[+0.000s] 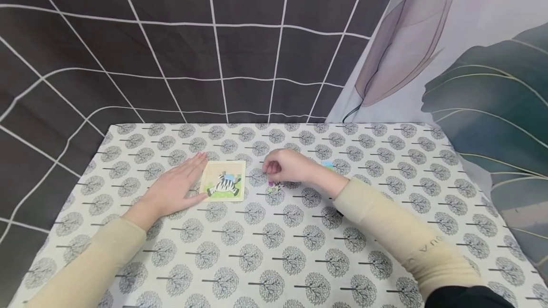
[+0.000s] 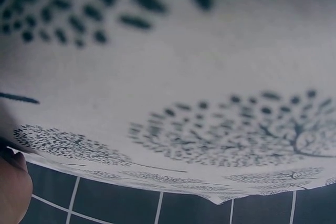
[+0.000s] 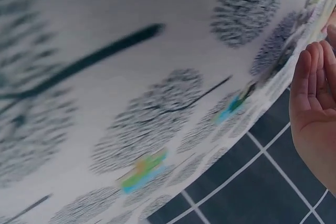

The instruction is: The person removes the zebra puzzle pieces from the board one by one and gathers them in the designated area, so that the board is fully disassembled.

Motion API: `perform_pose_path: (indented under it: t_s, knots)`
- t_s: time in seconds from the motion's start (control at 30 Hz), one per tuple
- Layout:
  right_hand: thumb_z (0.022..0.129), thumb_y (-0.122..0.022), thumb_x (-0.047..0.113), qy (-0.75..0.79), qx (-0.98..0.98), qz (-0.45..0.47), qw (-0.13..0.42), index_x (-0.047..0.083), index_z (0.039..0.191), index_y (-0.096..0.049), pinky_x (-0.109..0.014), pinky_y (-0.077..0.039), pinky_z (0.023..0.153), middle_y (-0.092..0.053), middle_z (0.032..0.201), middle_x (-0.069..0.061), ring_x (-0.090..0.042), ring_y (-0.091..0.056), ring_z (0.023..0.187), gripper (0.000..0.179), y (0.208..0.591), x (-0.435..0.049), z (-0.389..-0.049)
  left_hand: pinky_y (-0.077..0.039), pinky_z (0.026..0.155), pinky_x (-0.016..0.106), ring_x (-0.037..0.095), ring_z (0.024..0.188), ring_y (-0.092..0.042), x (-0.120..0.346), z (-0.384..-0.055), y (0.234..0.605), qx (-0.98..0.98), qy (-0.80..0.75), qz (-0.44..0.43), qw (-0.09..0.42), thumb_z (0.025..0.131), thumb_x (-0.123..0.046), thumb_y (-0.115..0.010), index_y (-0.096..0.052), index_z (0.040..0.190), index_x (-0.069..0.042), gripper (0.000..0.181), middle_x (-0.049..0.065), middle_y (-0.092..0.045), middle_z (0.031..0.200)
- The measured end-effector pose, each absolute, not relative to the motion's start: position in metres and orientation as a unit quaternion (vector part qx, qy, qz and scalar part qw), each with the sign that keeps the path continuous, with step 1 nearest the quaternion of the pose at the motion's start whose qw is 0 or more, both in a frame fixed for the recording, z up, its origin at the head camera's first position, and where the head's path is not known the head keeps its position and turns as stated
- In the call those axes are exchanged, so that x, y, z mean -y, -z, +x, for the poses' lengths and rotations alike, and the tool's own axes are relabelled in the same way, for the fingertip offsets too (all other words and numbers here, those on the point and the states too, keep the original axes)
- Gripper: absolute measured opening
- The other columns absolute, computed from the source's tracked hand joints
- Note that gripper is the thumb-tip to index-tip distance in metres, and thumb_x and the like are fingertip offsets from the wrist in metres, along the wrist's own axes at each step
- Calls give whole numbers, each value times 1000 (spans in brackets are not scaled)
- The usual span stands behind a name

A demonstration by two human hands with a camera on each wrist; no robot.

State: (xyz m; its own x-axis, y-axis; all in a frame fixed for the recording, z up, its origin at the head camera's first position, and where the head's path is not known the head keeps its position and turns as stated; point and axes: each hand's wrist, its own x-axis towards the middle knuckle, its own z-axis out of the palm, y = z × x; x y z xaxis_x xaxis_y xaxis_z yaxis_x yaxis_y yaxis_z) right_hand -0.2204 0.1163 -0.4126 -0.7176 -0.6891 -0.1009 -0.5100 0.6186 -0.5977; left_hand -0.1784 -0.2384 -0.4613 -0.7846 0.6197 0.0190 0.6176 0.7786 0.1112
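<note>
A square picture puzzle (image 1: 223,199) with a pale frame lies on the table, showing a zebra on green. My left hand (image 1: 176,187) lies beside its left edge with straight fingers, the thumb touching the lower left of the frame. To the right of the puzzle, my right hand (image 1: 288,165) hovers with bent fingers over a small puzzle piece (image 1: 274,187) in purple, green and black-and-white. Whether those fingertips hold anything is hidden. The right wrist view shows the right palm and fingers (image 3: 316,74) at its right edge; only a bit of the left hand (image 2: 13,190) enters the left wrist view.
Another piece, blue and green (image 1: 327,164), lies behind the right forearm. A green, orange and blue piece (image 3: 144,171) lies on the cloth in the right wrist view. Tree-print cloth (image 1: 248,255) covers the table. A dark grid curtain (image 1: 244,51) hangs behind it.
</note>
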Motion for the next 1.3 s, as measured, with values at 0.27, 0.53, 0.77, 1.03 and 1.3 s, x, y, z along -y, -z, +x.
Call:
perform_pose_path:
  t_s: [0.27,0.53,0.77,1.03,1.3]
  knots:
    - [91,-82,10,262,-885,-349,162,7,109,-76,-18,-60,86,-77,100,-5,-12,-71,90,18,413,-84,-230,-27,134,52,41,163,-25,238,-181,462,-943,-57,329,11,103,-55,-57,-23,166,6,94,22,-22,176]
    - [89,-84,7,301,-867,-349,188,3,108,-76,-14,-59,83,-78,100,-9,-14,-72,90,21,420,-53,-234,-28,134,52,40,163,-26,237,-181,461,-943,-62,327,8,102,-55,-58,-23,166,5,94,21,-22,176]
    - [87,-85,7,308,-866,-342,198,2,112,-76,-14,-59,84,-79,103,-11,-16,-73,93,26,422,-34,-234,-29,134,52,40,163,-26,238,-181,461,-944,-61,324,10,103,-56,-56,-23,166,5,94,21,-22,176]
    - [85,-88,11,278,-880,-333,193,5,116,-75,-18,-59,90,-78,107,-8,-17,-73,97,34,423,-19,-235,-29,134,53,41,163,-26,238,-179,459,-944,-59,324,13,103,-55,-57,-24,166,6,94,22,-22,176]
    - [85,-89,11,244,-888,-340,192,5,121,-75,-22,-58,94,-77,113,-8,-18,-70,103,39,421,-11,-235,-30,133,52,41,163,-26,238,-178,459,-945,-53,323,14,103,-56,-57,-24,166,5,94,21,-22,176]
